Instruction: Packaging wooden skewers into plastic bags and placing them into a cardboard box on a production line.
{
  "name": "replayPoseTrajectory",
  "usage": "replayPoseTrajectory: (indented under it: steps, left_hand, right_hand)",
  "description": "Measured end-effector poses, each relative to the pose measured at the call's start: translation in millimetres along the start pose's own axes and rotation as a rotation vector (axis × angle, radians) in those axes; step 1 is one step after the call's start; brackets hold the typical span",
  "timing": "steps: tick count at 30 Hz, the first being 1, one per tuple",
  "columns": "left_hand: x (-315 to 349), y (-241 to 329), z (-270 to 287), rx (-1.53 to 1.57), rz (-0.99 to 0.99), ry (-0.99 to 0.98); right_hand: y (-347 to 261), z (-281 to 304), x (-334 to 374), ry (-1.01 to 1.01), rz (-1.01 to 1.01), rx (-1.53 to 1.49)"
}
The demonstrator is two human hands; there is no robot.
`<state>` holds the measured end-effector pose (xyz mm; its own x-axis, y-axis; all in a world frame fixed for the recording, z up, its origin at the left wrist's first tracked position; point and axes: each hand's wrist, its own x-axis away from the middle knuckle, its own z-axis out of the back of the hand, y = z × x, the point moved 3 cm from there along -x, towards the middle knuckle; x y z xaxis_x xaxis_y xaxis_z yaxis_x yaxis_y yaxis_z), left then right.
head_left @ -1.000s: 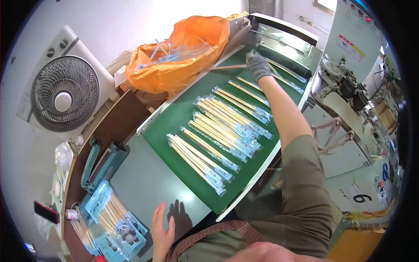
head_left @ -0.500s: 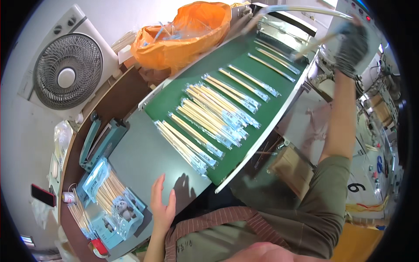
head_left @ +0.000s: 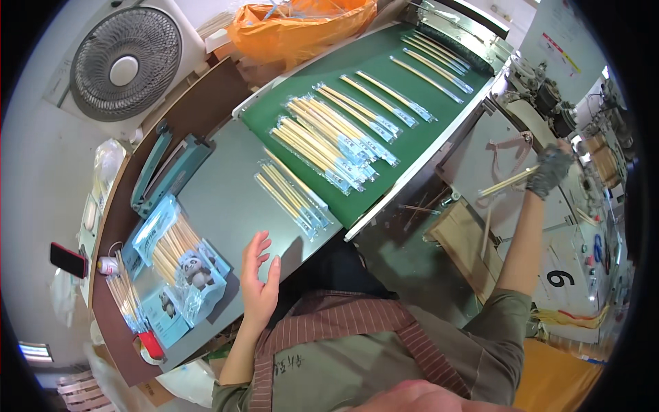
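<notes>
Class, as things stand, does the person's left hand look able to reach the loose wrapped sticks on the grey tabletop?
Probably yes: the left hand appears open and empty, close to the loose wrapped sticks on the grey tabletop, with nothing visible between them.

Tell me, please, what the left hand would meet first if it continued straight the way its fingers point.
Probably the wrapped sticks on the grey tabletop, ahead of the left hand. Depth is unclear: the hand seems raised, so it might pass above them.
</notes>
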<state>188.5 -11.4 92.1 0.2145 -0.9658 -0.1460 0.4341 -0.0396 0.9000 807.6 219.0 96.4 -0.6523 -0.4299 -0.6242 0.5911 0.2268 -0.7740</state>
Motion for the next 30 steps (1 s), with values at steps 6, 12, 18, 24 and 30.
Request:
replayPoseTrajectory:
  steps: [6, 12, 18, 24, 30]
  left_hand:
    - [13, 4, 8, -0.046, 0.02, 0.111]
    - [7, -3, 10, 0.085, 0.135, 0.207]
    - [-29, 9, -15, 0.247, 0.143, 0.142]
    - [-29, 4, -18, 0.325, 0.133, 0.096]
    - [-21, -12, -6, 0.359, 0.155, 0.131]
  right_hand:
    - [-4, -90, 69, -0.221, 0.375, 0.286]
    - [-71, -159, 100, -0.705, 0.281, 0.026]
    - [-203, -188, 206, -1.26, 0.45, -0.164]
    - [-225, -201, 237, -1.643, 0.206, -0.068]
    - [-246, -176, 252, -1.666, -0.65, -0.579]
